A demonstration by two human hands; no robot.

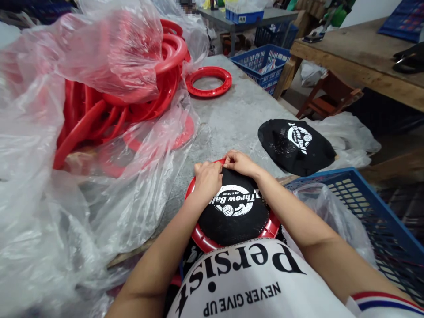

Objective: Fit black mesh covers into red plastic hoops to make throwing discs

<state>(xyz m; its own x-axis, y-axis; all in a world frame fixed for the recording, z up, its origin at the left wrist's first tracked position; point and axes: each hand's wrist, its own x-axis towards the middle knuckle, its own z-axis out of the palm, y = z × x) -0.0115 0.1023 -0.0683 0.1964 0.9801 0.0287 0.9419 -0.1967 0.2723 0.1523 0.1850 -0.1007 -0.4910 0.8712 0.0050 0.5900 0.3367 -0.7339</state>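
A red plastic ring (207, 245) rests against my shirt at the table's near edge. Across it lies a round black mesh cloth (240, 227) printed in white with "Throw Ball". At the far rim my left hand (209, 176) is closed, its fingers bent over the cloth's edge and the ring. Close beside it, my right hand (241, 162) pinches the same edge, thumb and fingers together. The fingertips partly hide how the cloth meets the rim there. To the right lies another black mesh cloth (291, 152) with the same print.
Clear plastic bagging (99, 57) covers a heap of red rings (165, 95) on the left. One loose red ring (210, 93) lies farther back on the grey table (228, 119). A blue crate (391, 221) stands at right, another blue crate (255, 57) behind the table.
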